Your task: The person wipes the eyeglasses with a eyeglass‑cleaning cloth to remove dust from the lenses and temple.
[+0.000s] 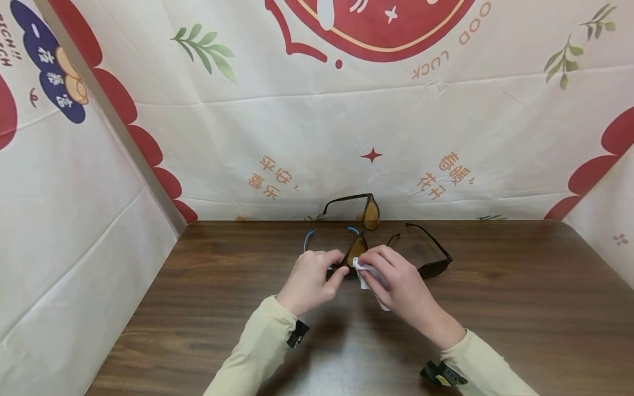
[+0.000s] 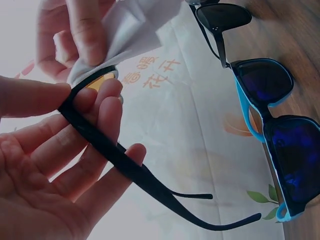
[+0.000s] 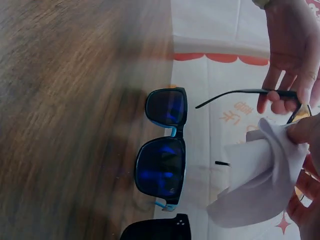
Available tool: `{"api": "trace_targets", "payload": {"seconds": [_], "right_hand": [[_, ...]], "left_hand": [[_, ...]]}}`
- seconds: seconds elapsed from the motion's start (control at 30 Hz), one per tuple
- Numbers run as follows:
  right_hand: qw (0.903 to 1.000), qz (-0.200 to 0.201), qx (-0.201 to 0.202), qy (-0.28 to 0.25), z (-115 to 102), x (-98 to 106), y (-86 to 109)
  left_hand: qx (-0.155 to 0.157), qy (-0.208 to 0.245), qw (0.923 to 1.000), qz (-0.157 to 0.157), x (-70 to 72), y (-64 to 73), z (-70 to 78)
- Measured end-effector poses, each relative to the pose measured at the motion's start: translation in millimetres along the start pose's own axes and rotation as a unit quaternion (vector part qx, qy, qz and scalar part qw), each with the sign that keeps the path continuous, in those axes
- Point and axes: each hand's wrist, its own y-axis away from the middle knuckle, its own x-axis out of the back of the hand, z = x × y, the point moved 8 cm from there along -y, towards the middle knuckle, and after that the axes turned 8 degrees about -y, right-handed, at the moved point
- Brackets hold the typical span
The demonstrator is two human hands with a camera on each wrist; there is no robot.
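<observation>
A printed cloth backdrop [image 1: 317, 126] walls in the dark wooden tabletop [image 1: 495, 308], above which both hands work near the back edge. The left hand [image 1: 309, 280] has its grip curled round the black frame and temple of the amber-lensed glasses [image 1: 358, 250], held up off the wood between the two hands. The right hand [image 1: 401, 286] pinches a white cloth [image 1: 369, 278] against the amber lens. Behind the hands lie blue-framed sunglasses [image 3: 165, 150] and, to the right, dark black sunglasses [image 1: 431, 261]; a third amber-lensed pair [image 1: 364, 209] stands against the backdrop. Judging by this, wiping is under way on one lens; nothing shows whether the other lens or the other pairs are done. The cloth and fingers hide most of the wiped lens, its second lens is not clearly seen in any view, and the blue pair is largely masked in the head view.
</observation>
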Motion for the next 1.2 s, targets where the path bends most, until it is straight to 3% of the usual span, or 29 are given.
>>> {"api": "trace_targets", "payload": {"seconds": [0.07,0.33,0.43,0.67,0.83,0.93,1.2], "right_hand": [[0.9999,0.005,-0.007,0.014,3,1,0.7],[0.9941,0.025,-0.098,0.039,22,11,-1.4],[0.9953,0.027,-0.088,0.028,18,11,-3.9],[1.0000,0.003,-0.005,-0.002,-7,0,-6.7],[0.9997,-0.006,0.018,0.015,-11,-5,-0.2],[0.9995,0.001,0.008,0.032,-6,-1,3.9],[0.9943,0.020,-0.078,0.070,19,16,13.5]], "left_hand": [[0.000,-0.001,1.0000,-0.003,0.0,1.2,-0.9],[-0.020,-0.011,0.9995,-0.019,-2.6,4.0,3.7],[-0.022,-0.015,0.9995,-0.015,-2.3,3.8,5.4],[-0.017,-0.014,0.9997,0.007,-1.7,2.5,4.0],[-0.003,-0.010,0.9999,0.004,-0.2,1.5,2.7],[-0.002,-0.008,1.0000,-0.003,0.4,2.1,2.0],[-0.003,-0.002,0.9998,-0.018,0.1,8.7,-0.8]]}}
